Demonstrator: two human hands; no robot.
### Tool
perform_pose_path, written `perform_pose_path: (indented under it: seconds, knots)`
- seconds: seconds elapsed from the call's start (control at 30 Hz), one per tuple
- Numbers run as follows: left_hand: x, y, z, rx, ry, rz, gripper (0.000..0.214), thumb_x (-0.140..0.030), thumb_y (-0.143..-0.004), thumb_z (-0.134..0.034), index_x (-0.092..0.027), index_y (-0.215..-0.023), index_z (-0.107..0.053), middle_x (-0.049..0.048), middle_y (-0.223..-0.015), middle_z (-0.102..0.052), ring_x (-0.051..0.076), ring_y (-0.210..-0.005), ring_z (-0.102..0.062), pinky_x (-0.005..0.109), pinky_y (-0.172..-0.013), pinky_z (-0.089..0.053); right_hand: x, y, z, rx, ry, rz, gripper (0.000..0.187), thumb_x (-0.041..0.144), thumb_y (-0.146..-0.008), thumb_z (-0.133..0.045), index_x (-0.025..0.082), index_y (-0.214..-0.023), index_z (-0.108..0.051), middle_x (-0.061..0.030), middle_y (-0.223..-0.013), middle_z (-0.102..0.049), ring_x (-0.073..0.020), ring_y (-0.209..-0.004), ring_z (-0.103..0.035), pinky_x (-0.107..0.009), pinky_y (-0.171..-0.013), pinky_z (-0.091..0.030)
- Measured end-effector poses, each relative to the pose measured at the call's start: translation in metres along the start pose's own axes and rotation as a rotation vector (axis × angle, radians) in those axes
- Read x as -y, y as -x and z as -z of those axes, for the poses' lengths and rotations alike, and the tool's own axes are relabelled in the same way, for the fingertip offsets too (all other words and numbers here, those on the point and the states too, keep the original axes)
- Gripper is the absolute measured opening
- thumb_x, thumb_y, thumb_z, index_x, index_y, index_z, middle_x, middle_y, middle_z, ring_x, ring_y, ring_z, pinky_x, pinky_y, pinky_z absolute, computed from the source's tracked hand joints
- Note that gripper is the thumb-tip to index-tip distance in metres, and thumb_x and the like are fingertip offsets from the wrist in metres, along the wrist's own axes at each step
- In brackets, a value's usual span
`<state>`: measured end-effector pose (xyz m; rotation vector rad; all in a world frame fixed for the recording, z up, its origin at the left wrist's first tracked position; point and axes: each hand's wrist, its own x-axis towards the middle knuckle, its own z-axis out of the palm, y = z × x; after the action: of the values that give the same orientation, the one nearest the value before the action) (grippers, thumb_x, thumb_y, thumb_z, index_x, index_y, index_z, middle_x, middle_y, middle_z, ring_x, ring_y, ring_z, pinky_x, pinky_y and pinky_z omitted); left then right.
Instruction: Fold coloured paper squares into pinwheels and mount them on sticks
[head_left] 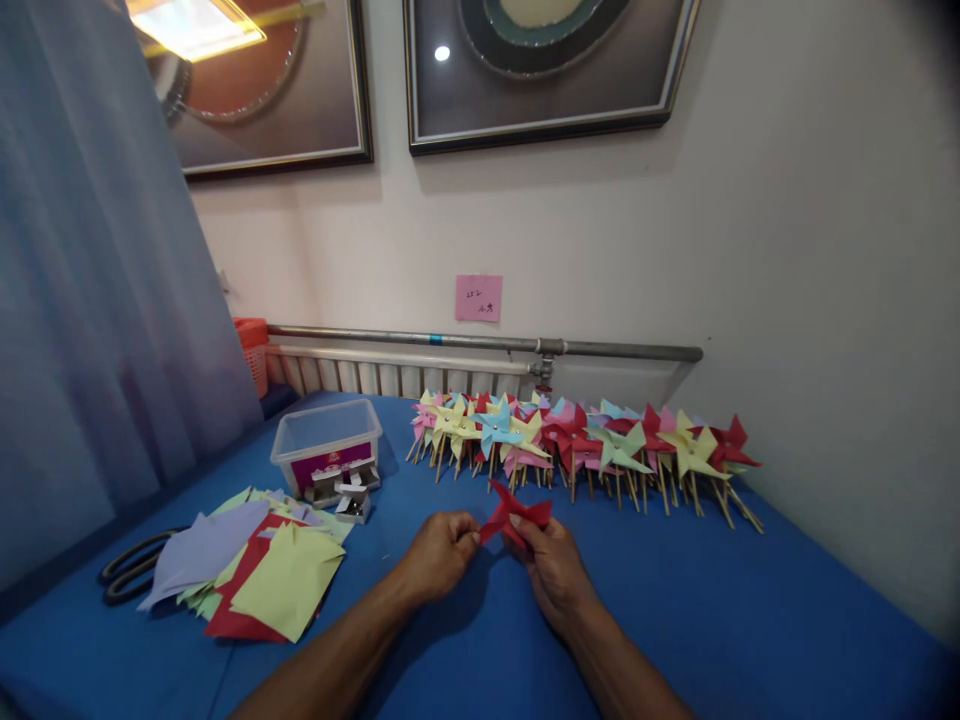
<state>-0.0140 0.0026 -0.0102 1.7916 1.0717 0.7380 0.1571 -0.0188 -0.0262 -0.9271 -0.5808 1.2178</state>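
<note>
A red paper pinwheel [536, 513] with folded blades is held above the blue tabletop, near the middle of the head view. My right hand [553, 572] grips it from the right, thumb pressed on its centre. My left hand [444, 553] is closed, its thumb and fingertips pinching at the pinwheel's left tip. Whether a small part also sits in those left fingers is hidden. No stick shows on this pinwheel.
Behind the hands lie many finished pinwheels [621, 445] on sticks. To the left are a paper-sheet pile [289, 580], scissors [124, 570], small boxes [352, 505] and a clear plastic tub [326, 422]. A blue curtain [112, 300] hangs far left; a pipe [480, 342] runs along the wall.
</note>
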Motion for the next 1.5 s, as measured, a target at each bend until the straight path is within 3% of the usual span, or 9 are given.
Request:
perform_pose_path:
  seconds: [0.23, 0.67, 0.87, 1.07, 1.27, 1.5]
  knots:
    - [-0.005, 0.003, -0.003, -0.044, -0.080, -0.034, 0.017, -0.024, -0.086, -0.047, -0.017, -0.074, -0.058, -0.0050, -0.062, -0.044, 0.012, -0.060, -0.039, 0.025, -0.057, -0.027, -0.003, -0.003, 0.001, -0.025, -0.035, -0.003, 0.042, 0.032, -0.043, -0.100, 0.016, -0.072, -0.074, -0.0002, -0.070, -0.075, -0.0123, -0.066, -0.065, -0.023, -0.066, -0.055]
    - [-0.013, 0.009, -0.010, -0.110, -0.177, -0.051, 0.019, -0.021, -0.086, -0.047, -0.018, -0.069, -0.055, -0.0041, -0.060, -0.048, 0.012, -0.060, -0.043, 0.026, -0.059, -0.027, -0.003, -0.004, 0.003, -0.003, -0.042, 0.007, 0.038, 0.030, -0.047, -0.099, 0.016, -0.074, -0.075, -0.0007, -0.072, -0.075, -0.0124, -0.066, -0.065, -0.024, -0.067, -0.055]
    - [-0.010, 0.007, -0.010, -0.110, -0.170, -0.063, 0.018, -0.019, -0.086, -0.047, -0.018, -0.071, -0.057, -0.0038, -0.061, -0.049, 0.012, -0.060, -0.044, 0.026, -0.059, -0.028, -0.002, -0.003, 0.003, -0.004, -0.029, 0.019, 0.034, 0.028, -0.052, -0.097, 0.016, -0.074, -0.074, -0.0009, -0.072, -0.075, -0.0134, -0.066, -0.066, -0.025, -0.068, -0.056]
    - [-0.011, 0.006, -0.012, -0.057, -0.047, 0.029, 0.018, -0.019, -0.087, -0.045, -0.017, -0.074, -0.058, -0.0043, -0.061, -0.047, 0.012, -0.057, -0.040, 0.025, -0.057, -0.028, -0.002, -0.003, 0.002, -0.025, -0.030, 0.008, 0.034, 0.026, -0.049, -0.097, 0.017, -0.072, -0.074, -0.0003, -0.071, -0.075, -0.0129, -0.066, -0.066, -0.024, -0.067, -0.056]
    - [-0.010, 0.009, -0.013, -0.142, -0.230, -0.083, 0.017, -0.018, -0.085, -0.049, -0.018, -0.071, -0.058, -0.0028, -0.062, -0.051, 0.012, -0.062, -0.045, 0.026, -0.061, -0.028, -0.005, -0.006, 0.004, -0.028, -0.019, 0.031, 0.033, 0.026, -0.051, -0.096, 0.017, -0.072, -0.073, 0.0004, -0.070, -0.074, -0.0133, -0.063, -0.066, -0.026, -0.065, -0.056]
    - [-0.007, 0.006, -0.016, -0.100, -0.068, -0.024, 0.018, -0.021, -0.087, -0.047, -0.018, -0.071, -0.056, -0.0041, -0.060, -0.047, 0.012, -0.059, -0.042, 0.024, -0.058, -0.029, -0.003, -0.005, 0.003, -0.026, -0.011, 0.023, 0.029, 0.024, -0.053, -0.093, 0.017, -0.072, -0.072, 0.0011, -0.067, -0.073, -0.0127, -0.061, -0.064, -0.025, -0.064, -0.053]
